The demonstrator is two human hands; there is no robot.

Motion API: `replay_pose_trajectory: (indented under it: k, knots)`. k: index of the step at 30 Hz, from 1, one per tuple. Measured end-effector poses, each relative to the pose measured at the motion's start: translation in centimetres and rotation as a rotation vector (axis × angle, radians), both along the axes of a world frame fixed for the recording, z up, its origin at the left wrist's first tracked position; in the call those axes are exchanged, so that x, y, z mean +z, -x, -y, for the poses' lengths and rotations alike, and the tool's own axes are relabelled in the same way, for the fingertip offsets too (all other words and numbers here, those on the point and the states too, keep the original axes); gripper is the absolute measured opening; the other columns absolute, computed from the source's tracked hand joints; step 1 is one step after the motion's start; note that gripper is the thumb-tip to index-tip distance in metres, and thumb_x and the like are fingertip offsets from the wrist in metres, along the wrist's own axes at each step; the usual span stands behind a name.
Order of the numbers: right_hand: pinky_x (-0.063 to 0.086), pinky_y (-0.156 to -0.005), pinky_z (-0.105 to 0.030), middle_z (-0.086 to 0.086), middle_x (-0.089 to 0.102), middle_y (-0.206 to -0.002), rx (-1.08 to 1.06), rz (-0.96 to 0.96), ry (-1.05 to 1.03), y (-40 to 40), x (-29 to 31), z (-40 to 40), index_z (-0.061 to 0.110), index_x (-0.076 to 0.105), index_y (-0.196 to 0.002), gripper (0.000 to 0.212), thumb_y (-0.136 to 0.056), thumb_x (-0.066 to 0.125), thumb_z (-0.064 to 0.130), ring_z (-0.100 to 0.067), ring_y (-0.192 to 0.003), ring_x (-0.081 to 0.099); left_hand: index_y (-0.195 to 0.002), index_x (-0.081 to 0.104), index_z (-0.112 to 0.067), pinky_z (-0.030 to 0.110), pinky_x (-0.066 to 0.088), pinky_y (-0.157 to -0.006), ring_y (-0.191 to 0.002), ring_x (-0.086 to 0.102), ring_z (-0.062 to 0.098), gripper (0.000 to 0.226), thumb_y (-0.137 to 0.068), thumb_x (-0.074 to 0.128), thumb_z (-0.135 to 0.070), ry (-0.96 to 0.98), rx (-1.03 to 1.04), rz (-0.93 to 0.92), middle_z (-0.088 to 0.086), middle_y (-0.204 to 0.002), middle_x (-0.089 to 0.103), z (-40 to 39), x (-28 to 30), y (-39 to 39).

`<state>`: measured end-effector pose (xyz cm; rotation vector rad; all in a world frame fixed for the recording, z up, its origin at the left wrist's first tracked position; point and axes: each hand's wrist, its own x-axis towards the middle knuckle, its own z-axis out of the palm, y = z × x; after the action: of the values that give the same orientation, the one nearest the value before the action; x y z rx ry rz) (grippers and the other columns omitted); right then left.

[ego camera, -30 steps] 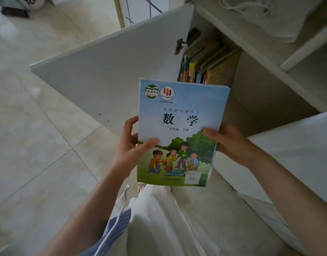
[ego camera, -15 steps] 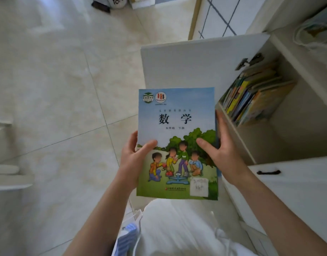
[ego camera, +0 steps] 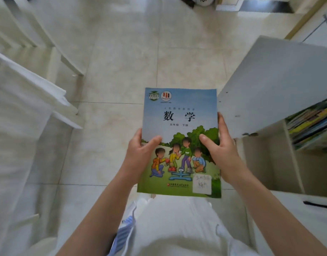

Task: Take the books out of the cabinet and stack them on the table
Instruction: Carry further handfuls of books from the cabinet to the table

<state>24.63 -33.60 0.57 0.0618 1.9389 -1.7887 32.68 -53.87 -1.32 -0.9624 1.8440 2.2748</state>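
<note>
The cabinet [ego camera: 269,163] at the right edge of the frame is cut off; its remaining books [ego camera: 312,124] are blurred. The textbook [ego camera: 180,126] sits at frame centre, held cover-up above the floor [ego camera: 122,61]. The left hand [ego camera: 140,154] grasps its left edge and the right hand [ego camera: 221,150] its right edge, thumbs on the cover, fingers hidden behind

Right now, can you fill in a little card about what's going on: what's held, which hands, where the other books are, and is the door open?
held: book, cover facing up
left hand: grips the book's left edge
right hand: grips the book's right edge
other books: leaning in the cabinet, at right
door: open
under the book: tiled floor
</note>
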Motion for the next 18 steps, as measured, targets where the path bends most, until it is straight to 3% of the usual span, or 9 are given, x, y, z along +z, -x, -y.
replay_pose_trajectory:
  k: [4,9,13,18]
  knots:
    - [0.060,-0.062,-0.038,0.006,0.048,-0.135,0.134,0.069,0.022,-1.4,0.0,5.8,0.052,0.018,-0.142,0.070,-0.094,0.055,0.018,-0.021,-0.091,0.071,-0.116,0.057,-0.021,0.035,0.059,-0.058,-0.077,0.075,0.029,0.028,-0.090,0.066,-0.023,0.045,0.124,0.020,0.008,-0.097,0.074,4.3,0.3,-4.0]
    - [0.059,-0.058,-0.041,0.015,0.057,-0.116,0.342,0.100,0.041,-1.7,0.1,12.9,0.064,0.029,-0.128,0.066,-0.091,0.058,0.018,-0.027,-0.081,0.073,-0.119,0.058,-0.021,0.037,0.062,-0.066,-0.082,0.075,0.024,0.032,-0.089,0.066,-0.026,0.102,0.331,0.051,0.006,-0.103,0.073,8.6,0.1,-8.0]
    - [0.058,-0.056,-0.040,0.014,0.054,-0.120,0.490,0.146,0.032,-1.0,-0.2,18.4,0.064,0.027,-0.130,0.070,-0.090,0.061,0.018,-0.029,-0.080,0.073,-0.115,0.060,-0.022,0.047,0.061,-0.074,-0.085,0.074,0.027,0.031,-0.086,0.069,-0.029,0.104,0.496,0.058,0.007,-0.104,0.073,11.5,-0.1,-10.0]
    - [0.058,-0.056,-0.043,0.001,0.054,-0.129,0.699,0.231,0.047,0.3,0.5,25.9,0.076,0.031,-0.112,0.070,-0.090,0.060,0.016,-0.033,-0.080,0.073,-0.130,0.049,-0.035,0.047,0.061,-0.071,-0.089,0.074,0.026,0.058,-0.076,0.072,-0.033,0.102,0.743,0.013,-0.002,-0.115,0.068,15.2,0.6,-10.7]
